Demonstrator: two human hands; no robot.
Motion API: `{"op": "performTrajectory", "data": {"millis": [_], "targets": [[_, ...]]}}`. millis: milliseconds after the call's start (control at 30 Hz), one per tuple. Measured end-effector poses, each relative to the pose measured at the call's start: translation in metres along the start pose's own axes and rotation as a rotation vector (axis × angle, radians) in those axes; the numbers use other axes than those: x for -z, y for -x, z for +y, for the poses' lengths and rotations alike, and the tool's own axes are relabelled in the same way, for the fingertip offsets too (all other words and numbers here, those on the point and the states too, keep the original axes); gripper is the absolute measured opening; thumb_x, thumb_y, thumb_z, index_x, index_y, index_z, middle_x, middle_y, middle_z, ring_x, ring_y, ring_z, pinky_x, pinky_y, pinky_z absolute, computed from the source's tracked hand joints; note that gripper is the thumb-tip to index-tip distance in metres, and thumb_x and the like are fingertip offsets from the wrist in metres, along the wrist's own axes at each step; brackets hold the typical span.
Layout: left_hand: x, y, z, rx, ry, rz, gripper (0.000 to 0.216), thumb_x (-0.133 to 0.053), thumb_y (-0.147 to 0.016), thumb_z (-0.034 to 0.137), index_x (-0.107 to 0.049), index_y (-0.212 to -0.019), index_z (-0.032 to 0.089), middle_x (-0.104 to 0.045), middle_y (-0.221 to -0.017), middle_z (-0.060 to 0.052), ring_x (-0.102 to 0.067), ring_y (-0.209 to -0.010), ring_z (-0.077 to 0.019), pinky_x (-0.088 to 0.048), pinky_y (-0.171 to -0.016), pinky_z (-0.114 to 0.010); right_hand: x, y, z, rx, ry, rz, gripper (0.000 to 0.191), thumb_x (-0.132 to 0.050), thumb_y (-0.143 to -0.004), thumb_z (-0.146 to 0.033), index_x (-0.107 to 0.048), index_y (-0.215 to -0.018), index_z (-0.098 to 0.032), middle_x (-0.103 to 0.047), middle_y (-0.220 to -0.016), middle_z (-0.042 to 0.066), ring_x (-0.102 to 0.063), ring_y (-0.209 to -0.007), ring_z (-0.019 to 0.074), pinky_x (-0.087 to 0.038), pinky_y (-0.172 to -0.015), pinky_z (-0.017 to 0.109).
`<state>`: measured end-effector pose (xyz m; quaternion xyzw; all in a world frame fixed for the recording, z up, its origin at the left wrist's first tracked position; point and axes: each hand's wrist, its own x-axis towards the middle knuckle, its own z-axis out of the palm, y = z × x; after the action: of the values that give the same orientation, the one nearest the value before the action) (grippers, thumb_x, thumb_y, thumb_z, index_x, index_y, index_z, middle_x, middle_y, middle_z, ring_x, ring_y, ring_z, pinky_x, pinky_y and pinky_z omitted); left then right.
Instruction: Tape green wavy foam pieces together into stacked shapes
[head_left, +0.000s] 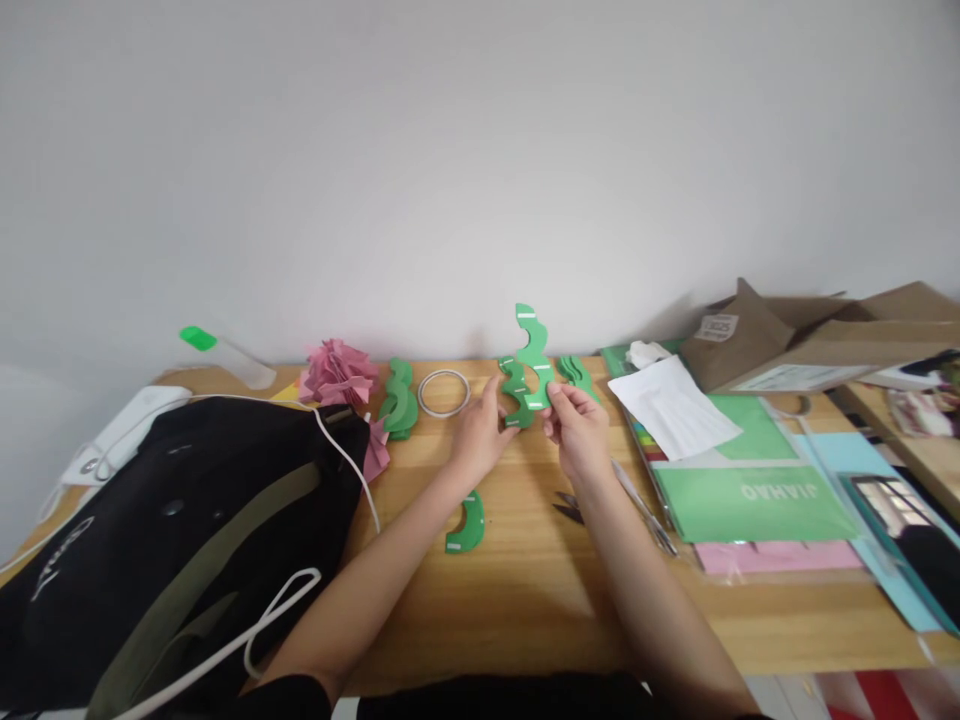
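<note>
Between the thumb and fingers of my right hand (577, 425) is a wavy green paper strip (534, 350), held up by its lower end. White strips, apparently tape, mark its face. My left hand (481, 428) is just left of it, thumb and index finger apart, beside another wavy green piece with white strips (515, 408). Its thumb tip reaches that piece's lower edge; whether it grips is unclear. A curved green piece (472, 525) lies near my left forearm. Stacks of wavy green pieces sit left (400, 400) and right (576, 372). A tape roll (444, 393) lies beyond my left hand.
A black bag (247, 520) with white cords covers the left side, near pink crumpled paper (341, 372). Dark-tipped scissors (568, 508) lie partly under my right forearm. At right are a white sheet (675, 408), green packets (757, 505), an open cardboard box (832, 345) and a phone (892, 505).
</note>
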<state>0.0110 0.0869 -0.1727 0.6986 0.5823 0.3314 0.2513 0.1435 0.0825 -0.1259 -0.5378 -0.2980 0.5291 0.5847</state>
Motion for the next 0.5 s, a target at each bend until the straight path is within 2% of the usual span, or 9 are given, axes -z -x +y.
{"op": "performTrajectory", "data": {"millis": [300,500], "targets": [[0.002,0.000,0.006,0.048,-0.084,-0.005,0.081,-0.078,-0.070,0.013,-0.038,-0.140,0.016,-0.068,-0.090,-0.005,-0.066,-0.093,-0.0257,-0.049,-0.086,-0.040,0.002,-0.013,0.022,-0.070,0.204,-0.006,0.034,-0.076,-0.061,-0.047,-0.059,-0.060,-0.018,-0.058,-0.042,-0.003,-0.043,-0.028,0.0074,-0.027,-0.028,0.019],[0.003,0.000,0.007,0.054,-0.101,-0.020,0.080,-0.078,-0.069,0.010,-0.040,-0.138,0.017,-0.068,-0.088,-0.003,-0.066,-0.091,-0.0249,-0.048,-0.087,-0.039,0.006,-0.016,0.032,-0.079,0.315,0.025,0.032,-0.073,-0.064,-0.047,-0.060,-0.061,-0.018,-0.060,-0.042,-0.001,-0.044,-0.026,0.0089,-0.030,-0.027,0.019]]}}
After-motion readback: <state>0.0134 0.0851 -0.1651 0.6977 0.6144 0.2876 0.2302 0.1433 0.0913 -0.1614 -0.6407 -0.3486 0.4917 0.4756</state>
